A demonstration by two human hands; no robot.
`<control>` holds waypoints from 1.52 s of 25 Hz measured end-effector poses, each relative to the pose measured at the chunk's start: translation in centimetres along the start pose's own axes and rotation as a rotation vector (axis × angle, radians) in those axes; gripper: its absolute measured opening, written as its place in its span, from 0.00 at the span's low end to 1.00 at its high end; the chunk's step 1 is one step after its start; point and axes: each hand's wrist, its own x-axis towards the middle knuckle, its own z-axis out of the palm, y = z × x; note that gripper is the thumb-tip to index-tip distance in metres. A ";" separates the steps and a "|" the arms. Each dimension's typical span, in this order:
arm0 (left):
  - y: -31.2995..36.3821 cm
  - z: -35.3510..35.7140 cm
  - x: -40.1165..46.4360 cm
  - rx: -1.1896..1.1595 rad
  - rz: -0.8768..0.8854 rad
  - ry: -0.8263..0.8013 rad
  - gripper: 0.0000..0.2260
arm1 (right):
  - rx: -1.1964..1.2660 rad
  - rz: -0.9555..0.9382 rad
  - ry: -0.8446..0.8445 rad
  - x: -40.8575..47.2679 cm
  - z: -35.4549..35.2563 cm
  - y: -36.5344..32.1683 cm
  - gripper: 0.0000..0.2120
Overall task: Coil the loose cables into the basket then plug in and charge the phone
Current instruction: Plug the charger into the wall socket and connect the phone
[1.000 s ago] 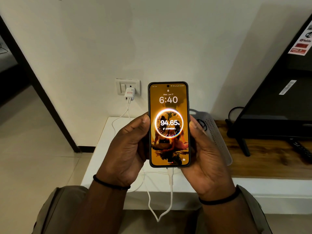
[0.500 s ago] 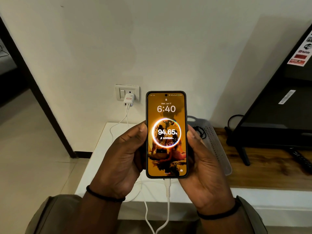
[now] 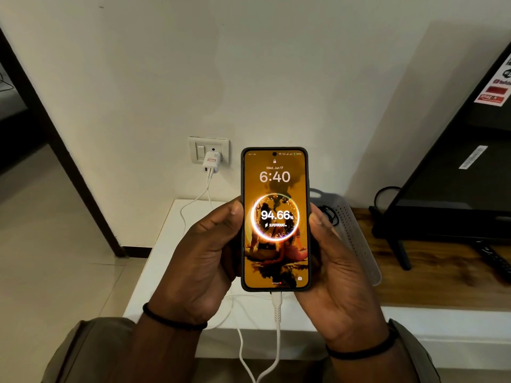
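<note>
I hold the phone upright in front of me, screen lit with 6:40 and a charging ring reading 94.66%. My left hand grips its left edge and my right hand grips its right edge. A white cable is plugged into the phone's bottom, loops down and runs back to the white charger in the wall socket. The grey perforated basket stands behind my right hand, with a dark coiled cable partly visible inside.
A white low shelf lies under my hands and joins a wooden top on the right. A black TV on a stand occupies the right, with a remote beside it. A dark door frame runs on the left.
The phone sits a little lower in the view than a second ago. Its charge reading went from 94.65% to 94.66%. Both hands keep the same hold.
</note>
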 end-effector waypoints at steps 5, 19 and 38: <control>-0.1 0.1 0.1 0.005 -0.003 -0.009 0.14 | 0.016 -0.012 0.015 -0.1 -0.3 0.1 0.21; -0.2 0.0 0.1 0.010 0.001 -0.027 0.15 | 0.013 -0.031 0.014 -0.3 0.1 -0.1 0.21; -0.3 -0.2 0.1 0.010 0.024 -0.017 0.13 | 0.002 -0.022 0.019 0.0 0.1 0.2 0.21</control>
